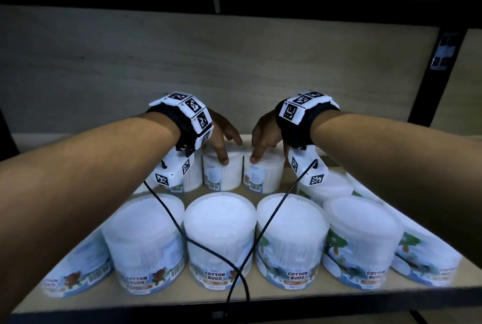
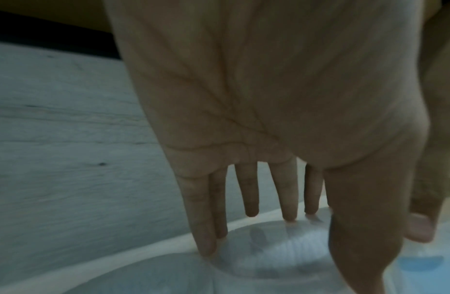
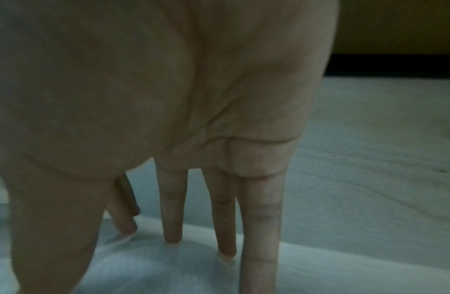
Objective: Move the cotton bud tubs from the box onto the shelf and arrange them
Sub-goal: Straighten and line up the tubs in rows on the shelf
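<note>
Clear round cotton bud tubs stand in rows on the wooden shelf [image 1: 287, 295]. My left hand [image 1: 229, 147] lies over a back-row tub [image 1: 221, 176], straight fingers on its lid [image 2: 269, 258] and thumb at the front rim. My right hand [image 1: 260, 147] lies the same way over the neighbouring tub [image 1: 263, 177]. In the right wrist view its fingertips [image 3: 172, 238] touch the lid [image 3: 156, 268]. In the wrist views the left hand [image 2: 317, 234] and the right hand [image 3: 133, 244] show spread, straight fingers. The two tubs stand side by side and upright. The box is out of view.
Several tubs fill the front row [image 1: 219, 232], labels facing me. More back-row tubs sit at the left [image 1: 191, 179] and right [image 1: 326, 186]. A pale back panel [image 1: 234, 63] closes the shelf; a dark post [image 1: 430, 76] stands at the right. Wrist cables [image 1: 234, 266] drape over the front tubs.
</note>
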{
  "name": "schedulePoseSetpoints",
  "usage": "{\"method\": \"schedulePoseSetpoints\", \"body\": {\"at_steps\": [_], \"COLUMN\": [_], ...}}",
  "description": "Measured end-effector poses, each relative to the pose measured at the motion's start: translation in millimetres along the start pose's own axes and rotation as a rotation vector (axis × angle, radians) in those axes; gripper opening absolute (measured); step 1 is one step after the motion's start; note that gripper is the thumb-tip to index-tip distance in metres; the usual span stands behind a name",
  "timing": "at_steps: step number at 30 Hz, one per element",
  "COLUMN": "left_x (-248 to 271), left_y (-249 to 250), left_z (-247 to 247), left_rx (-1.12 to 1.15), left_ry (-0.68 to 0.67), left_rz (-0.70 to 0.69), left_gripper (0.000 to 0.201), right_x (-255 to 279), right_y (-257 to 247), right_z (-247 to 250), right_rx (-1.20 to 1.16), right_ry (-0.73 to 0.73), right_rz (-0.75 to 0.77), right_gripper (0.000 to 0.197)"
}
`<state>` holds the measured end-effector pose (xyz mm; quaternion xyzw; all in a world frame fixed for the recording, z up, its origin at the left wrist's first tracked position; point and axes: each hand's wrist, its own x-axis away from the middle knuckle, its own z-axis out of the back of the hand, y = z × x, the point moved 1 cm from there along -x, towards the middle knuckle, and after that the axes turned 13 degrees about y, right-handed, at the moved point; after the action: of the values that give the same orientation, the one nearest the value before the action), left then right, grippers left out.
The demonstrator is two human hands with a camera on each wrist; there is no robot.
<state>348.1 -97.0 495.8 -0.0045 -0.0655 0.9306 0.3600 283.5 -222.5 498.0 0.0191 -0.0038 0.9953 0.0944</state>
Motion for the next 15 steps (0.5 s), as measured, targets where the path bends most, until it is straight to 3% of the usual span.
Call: {"method": "schedulePoseSetpoints", "body": {"at_steps": [7, 15], "left_x": [-4, -12], "left_y": [0, 7], "left_z": [-1, -11], "left_rx": [0.044, 0.081], "left_ry": [-0.016, 0.064], "left_rz": [0.016, 0.073], "left_gripper": [0.072, 0.067], "right_x": [3, 16], "right_y": [-1, 10], "right_z": [-2, 1], "right_rx": [0.036, -0.008], "right_ry": [0.020, 0.008], "right_rz": [0.033, 0.073], "right_gripper": [0.062, 0.062]}}
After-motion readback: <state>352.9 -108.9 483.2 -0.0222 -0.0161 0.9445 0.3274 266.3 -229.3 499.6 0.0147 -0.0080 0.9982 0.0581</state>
